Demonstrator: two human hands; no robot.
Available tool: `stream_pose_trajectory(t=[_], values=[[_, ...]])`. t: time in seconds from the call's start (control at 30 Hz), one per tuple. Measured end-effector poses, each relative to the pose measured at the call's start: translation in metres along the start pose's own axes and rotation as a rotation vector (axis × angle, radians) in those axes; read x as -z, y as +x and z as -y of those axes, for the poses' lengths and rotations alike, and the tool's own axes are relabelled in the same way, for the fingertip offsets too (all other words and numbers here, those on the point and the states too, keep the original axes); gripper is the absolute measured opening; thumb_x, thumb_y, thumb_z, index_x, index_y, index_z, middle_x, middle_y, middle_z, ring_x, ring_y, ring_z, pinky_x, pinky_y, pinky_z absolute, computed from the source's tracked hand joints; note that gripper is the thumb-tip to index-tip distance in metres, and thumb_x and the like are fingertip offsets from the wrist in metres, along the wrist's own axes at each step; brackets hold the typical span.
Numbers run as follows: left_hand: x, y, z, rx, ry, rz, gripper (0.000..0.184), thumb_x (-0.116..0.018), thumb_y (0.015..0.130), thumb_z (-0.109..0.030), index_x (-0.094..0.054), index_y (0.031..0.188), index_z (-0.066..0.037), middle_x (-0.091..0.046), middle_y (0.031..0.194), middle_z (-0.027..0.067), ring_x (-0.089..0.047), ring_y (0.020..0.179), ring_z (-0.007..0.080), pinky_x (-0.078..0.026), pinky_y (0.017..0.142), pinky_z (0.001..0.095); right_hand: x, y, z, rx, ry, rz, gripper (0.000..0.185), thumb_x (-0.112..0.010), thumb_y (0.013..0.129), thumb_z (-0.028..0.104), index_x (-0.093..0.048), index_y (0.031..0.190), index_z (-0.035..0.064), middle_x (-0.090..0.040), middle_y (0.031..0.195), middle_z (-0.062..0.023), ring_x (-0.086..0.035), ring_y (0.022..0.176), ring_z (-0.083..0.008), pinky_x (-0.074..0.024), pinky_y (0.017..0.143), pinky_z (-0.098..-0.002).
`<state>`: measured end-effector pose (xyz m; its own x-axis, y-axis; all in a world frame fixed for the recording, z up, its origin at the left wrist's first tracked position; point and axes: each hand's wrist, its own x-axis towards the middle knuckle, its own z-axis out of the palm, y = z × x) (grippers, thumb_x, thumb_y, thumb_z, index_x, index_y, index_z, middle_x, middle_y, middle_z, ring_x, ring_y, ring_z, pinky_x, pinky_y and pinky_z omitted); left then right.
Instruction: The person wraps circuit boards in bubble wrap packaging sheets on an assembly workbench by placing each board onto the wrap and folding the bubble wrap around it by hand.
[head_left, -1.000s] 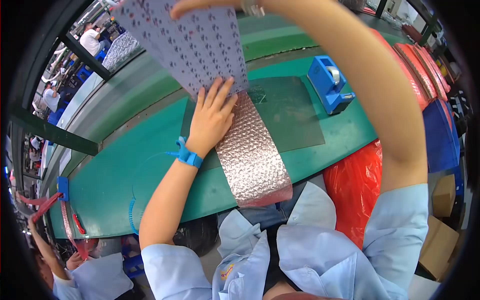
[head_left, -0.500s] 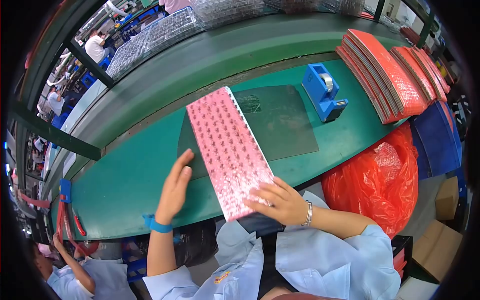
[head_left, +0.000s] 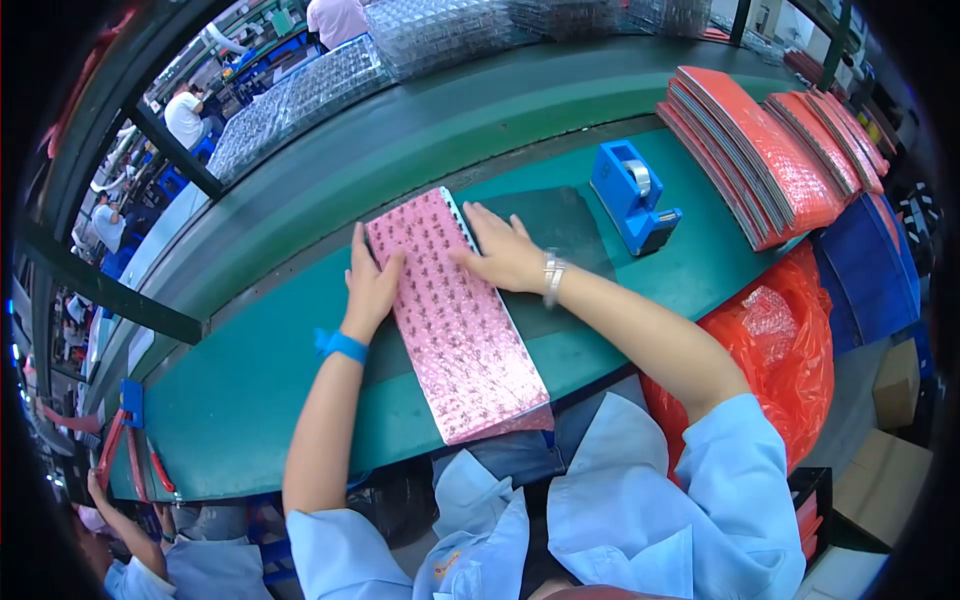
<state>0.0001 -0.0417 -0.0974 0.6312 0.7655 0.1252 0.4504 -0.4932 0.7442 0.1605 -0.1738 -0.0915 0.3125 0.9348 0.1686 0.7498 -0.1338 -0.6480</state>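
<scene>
A long flat pack in shiny pink bubble wrap (head_left: 462, 315) with rows of dark marks lies slanted on the green bench (head_left: 240, 400). Along its upper right edge a white strip shows. At the near end, a loose pink flap (head_left: 520, 422) hangs past the bench edge. My left hand (head_left: 372, 292) rests at the pack's far left edge, fingers stretched and thumb over the top. Opposite it, my right hand (head_left: 508, 255) lies at the right edge with fingers spread and thumb toward the wrap. Whether the fingertips press on the pack I cannot tell.
A blue tape dispenser (head_left: 632, 198) stands right of the pack on a dark mat (head_left: 565, 215). Stacks of red bubble-wrapped packs (head_left: 750, 150) lie farther right, above a red plastic bag (head_left: 790, 350). Clear trays (head_left: 440, 35) line the back. A co-worker's arm (head_left: 125, 520) is at lower left.
My right hand has moved from the pack's near end up to its far right edge. My left hand has shifted forward against the left edge. A pink flap now shows at the near end.
</scene>
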Motion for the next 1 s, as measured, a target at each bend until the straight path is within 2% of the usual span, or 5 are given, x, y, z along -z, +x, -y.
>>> stream_pose_trajectory(t=[0.07, 0.4, 0.57, 0.77, 1.0], values=[[-0.006, 0.02, 0.003, 0.023, 0.171, -0.011, 0.078, -0.056, 0.082, -0.044, -0.026, 0.138, 0.001, -0.025, 0.141, 0.0262, -0.028, 0.129, 0.0387, -0.017, 0.106, 0.0514, -0.017, 0.016, 0.006, 0.042, -0.217, 0.002, 0.073, -0.05, 0.085, 0.038, -0.021, 0.138, -0.003, -0.027, 0.141, -0.025, -0.025, 0.133, -0.0337, -0.0163, 0.105, -0.0574], [-0.004, 0.039, -0.01, -0.188, 0.688, -0.019, 0.08, -0.054, 0.077, -0.06, -0.038, 0.135, -0.006, -0.036, 0.138, 0.0137, -0.03, 0.129, 0.0366, -0.014, 0.105, 0.0562, -0.011, 0.018, -0.009, 0.143, -0.082, 0.041, 0.071, -0.051, 0.086, 0.03, -0.016, 0.14, 0.0008, -0.027, 0.143, -0.0199, -0.024, 0.134, -0.0301, -0.0128, 0.106, -0.0568], [-0.006, 0.062, 0.0, -0.41, 0.555, 0.165, 0.081, -0.054, 0.076, -0.06, -0.036, 0.136, -0.008, -0.041, 0.133, 0.0138, -0.035, 0.123, 0.0351, -0.02, 0.104, 0.0507, -0.019, 0.019, -0.018, 0.192, -0.093, -0.008, 0.07, -0.052, 0.085, 0.027, -0.017, 0.14, 0.0005, -0.026, 0.143, -0.0198, -0.024, 0.134, -0.0296, -0.0131, 0.106, -0.0567], [-0.012, 0.071, 0.008, -0.524, 0.494, 0.12, 0.078, -0.052, 0.077, -0.06, -0.041, 0.132, -0.006, -0.047, 0.122, 0.0134, -0.044, 0.11, 0.0325, -0.027, 0.099, 0.0467, -0.028, 0.022, -0.03, 0.232, -0.101, -0.007, 0.072, -0.052, 0.084, 0.032, -0.019, 0.14, -0.0002, -0.026, 0.144, -0.0198, -0.024, 0.134, -0.0302, -0.0125, 0.106, -0.0563], [-0.018, 0.091, 0.006, -0.524, 0.421, 0.103, 0.049, -0.055, 0.084, -0.037, -0.053, 0.119, -0.004, -0.051, 0.108, 0.0121, -0.049, 0.094, 0.0272, -0.038, 0.086, 0.0374, -0.016, 0.014, -0.011, 0.144, -0.169, -0.006, 0.076, -0.046, 0.084, 0.05, -0.027, 0.137, -0.0011, -0.027, 0.143, -0.0193, -0.023, 0.135, -0.0302, -0.0114, 0.106, -0.0572]])
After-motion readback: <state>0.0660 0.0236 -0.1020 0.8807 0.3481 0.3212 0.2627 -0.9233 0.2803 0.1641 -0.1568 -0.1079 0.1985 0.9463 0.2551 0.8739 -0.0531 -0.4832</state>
